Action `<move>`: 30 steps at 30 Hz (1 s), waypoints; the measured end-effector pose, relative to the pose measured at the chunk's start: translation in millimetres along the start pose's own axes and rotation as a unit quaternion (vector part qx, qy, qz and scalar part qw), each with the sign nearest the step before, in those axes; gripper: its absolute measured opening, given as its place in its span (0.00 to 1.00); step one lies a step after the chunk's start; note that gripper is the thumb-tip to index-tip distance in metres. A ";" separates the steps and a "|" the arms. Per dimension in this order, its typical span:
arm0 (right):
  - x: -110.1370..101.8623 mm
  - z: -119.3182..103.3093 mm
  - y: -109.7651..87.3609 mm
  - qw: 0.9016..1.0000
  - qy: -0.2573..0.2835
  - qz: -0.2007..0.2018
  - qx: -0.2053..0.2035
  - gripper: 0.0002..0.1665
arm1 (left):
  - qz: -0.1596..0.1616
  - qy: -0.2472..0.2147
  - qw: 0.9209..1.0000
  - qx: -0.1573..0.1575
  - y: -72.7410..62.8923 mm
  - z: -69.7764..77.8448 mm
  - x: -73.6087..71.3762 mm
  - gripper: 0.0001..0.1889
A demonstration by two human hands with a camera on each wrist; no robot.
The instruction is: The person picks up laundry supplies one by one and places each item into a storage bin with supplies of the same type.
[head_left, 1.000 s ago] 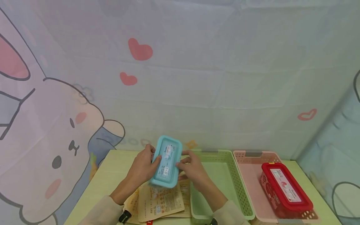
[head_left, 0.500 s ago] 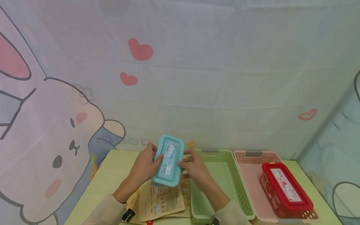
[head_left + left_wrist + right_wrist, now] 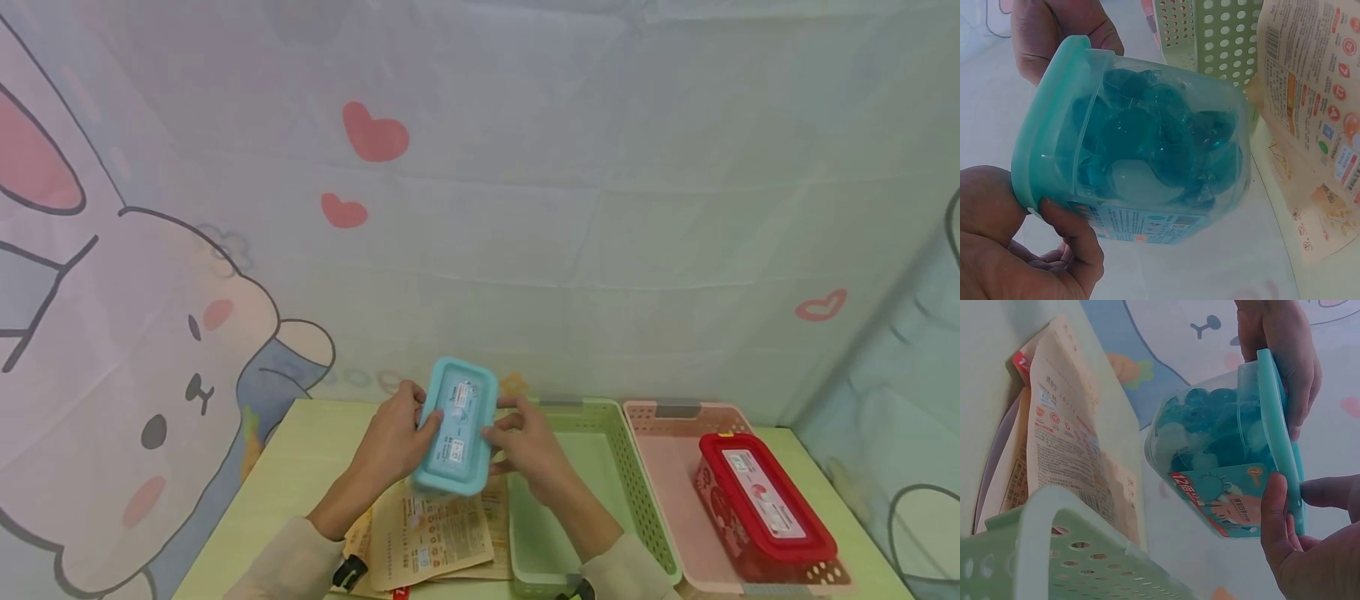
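In the head view, both hands hold up a laundry pod tub (image 3: 457, 427) with a light blue lid, tilted with its top facing me. My left hand (image 3: 393, 435) grips the lid's left side, thumb over the edge. On the opposite side, my right hand (image 3: 531, 450) pinches the lid's rim between thumb and fingers. Blue-green pods (image 3: 1141, 134) show through the tub's clear wall in the left wrist view. A printed label (image 3: 1225, 500) runs along its side in the right wrist view. The lid (image 3: 1277, 419) sits on the tub.
Below the tub, several tan pouches (image 3: 431, 542) lie stacked on the pale yellow-green table (image 3: 300, 467). A green basket (image 3: 637, 471) stands right of them. Beside it is a pink basket (image 3: 660, 458) holding a tub with a red lid (image 3: 765, 500). A printed curtain (image 3: 562, 208) hangs behind.
Both hands and the blue-lidded tub have drifted slightly right and a little upward in the head view. The grip looks the same; the pouches and baskets have stayed put.
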State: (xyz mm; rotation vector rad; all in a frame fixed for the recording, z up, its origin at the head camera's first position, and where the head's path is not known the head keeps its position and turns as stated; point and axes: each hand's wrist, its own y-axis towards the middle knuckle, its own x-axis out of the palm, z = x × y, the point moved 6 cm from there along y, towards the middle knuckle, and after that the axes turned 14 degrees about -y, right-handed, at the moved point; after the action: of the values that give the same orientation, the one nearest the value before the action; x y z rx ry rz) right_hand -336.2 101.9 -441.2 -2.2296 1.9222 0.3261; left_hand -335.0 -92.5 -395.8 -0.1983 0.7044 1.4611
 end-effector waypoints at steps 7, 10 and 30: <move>-4.8 -2.5 -0.8 1.000 -0.002 0.005 0.000 0.31 | -0.006 -0.014 1.000 -0.003 2.0 2.5 1.7 0.15; -6.8 -2.7 -1.1 1.000 -0.003 0.007 0.000 0.31 | -0.009 -0.016 1.000 -0.004 2.8 3.5 2.7 0.15; -24.7 -7.5 -2.7 1.000 -0.010 0.023 -0.002 0.29 | -0.014 -0.050 0.999 -0.005 7.6 6.4 15.5 0.16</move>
State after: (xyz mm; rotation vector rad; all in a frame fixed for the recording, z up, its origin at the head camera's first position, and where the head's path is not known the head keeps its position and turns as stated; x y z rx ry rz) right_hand -336.7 123.7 -427.0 -2.1783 1.9680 0.3588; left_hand -340.9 -75.1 -397.0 -0.1421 0.6118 1.4375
